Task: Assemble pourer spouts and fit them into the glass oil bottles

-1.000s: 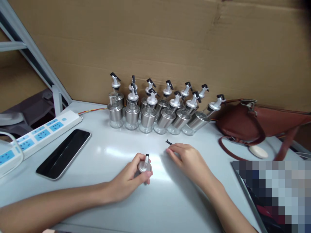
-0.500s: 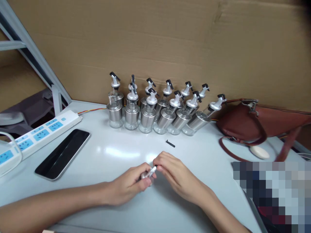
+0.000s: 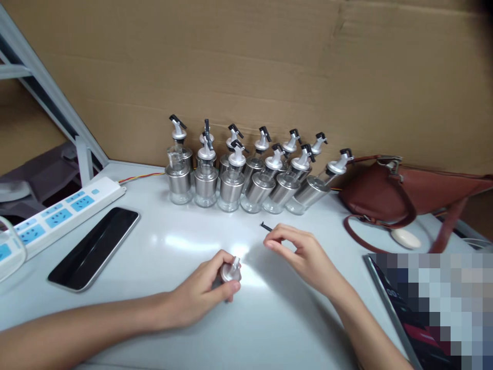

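My left hand (image 3: 200, 288) grips a silver pourer top (image 3: 230, 271) between thumb and fingers, its narrow spout pointing up. No black lever shows on this pourer. My right hand (image 3: 298, 252) hovers to its right, with fingers bent and a gap between thumb and index finger; I see nothing in it. Just beyond its fingertips lies a slim black lever (image 3: 265, 226), partly hidden by the hand. Behind stand two rows of glass bottles with steel sleeves (image 3: 231, 187), most wearing silver pourers with black levers. The front-left bottle (image 3: 179, 180) has an uncovered neck.
A black phone (image 3: 96, 249) and a white power strip (image 3: 61, 218) lie at the left. At the right are a brown handbag (image 3: 385, 192) and a white oval object (image 3: 405, 238). A cardboard wall (image 3: 231, 67) rises behind the bottles. The lower right is pixelated.
My right hand has left the pourer's spout and moved right and away from me, over the lever's near end. The pourer, still in my left hand, now stands more upright.
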Motion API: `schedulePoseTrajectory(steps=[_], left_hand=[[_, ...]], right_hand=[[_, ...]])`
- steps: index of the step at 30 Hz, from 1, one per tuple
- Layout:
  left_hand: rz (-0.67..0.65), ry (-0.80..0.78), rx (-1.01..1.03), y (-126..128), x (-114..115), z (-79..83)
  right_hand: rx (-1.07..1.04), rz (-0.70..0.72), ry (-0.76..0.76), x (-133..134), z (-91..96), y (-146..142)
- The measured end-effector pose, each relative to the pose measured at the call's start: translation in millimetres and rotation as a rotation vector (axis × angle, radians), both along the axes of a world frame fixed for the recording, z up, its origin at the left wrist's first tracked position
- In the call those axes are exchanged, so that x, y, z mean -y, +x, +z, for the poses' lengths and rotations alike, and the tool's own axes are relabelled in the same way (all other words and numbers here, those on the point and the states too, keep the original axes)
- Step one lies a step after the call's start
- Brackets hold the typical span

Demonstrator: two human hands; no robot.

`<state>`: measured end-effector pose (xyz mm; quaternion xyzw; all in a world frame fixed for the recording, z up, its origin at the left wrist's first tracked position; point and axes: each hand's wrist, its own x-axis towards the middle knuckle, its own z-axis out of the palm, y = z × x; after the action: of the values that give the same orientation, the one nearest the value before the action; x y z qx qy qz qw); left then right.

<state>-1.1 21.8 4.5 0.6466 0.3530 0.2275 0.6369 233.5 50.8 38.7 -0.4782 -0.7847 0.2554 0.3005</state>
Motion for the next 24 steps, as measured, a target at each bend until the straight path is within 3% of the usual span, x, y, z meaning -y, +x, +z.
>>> schedulePoseTrajectory(steps=[6, 10, 16, 24], left_hand=[[0.004, -0.05, 0.1, 2, -2, -1.7], [0.008, -0.069, 0.114, 2, -2, -3.7], [0.006, -0.07, 0.112, 1, -1, -5.9], [-0.002, -0.084, 0.121, 1, -2, -5.9]], right_hand=[[0.198, -0.008, -0.232, -9, -6.4, 19], [0.272, -0.055, -0.248, -7, -10.1, 19], [0.301, 0.03, -0.22, -8, -8.5, 21], [0.32, -0.074, -0.242, -12, -8.8, 29]])
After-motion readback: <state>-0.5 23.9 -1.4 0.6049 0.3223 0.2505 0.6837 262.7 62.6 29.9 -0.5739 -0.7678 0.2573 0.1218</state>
